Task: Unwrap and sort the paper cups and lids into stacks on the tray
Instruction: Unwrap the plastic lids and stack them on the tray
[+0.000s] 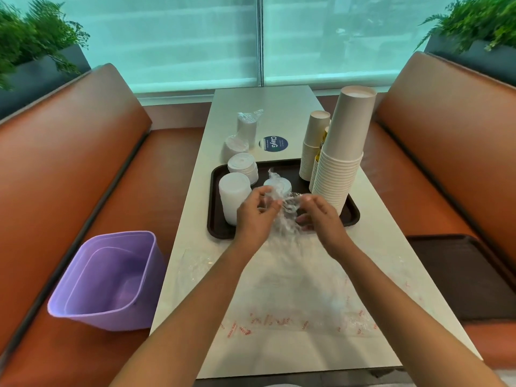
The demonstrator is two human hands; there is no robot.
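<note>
head view, looking down, table [279, 113] close

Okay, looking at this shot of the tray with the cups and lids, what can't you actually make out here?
Head view only:
- Small stack of white lids: partly hidden by the crumpled clear plastic wrap that the left hand and right hand pull on.
- Yellow-printed item: mostly hidden between the paper cup stacks.
- Round blue sticker: small print too tiny to read.
- Red print on the flat plastic bag: blurred.
</note>
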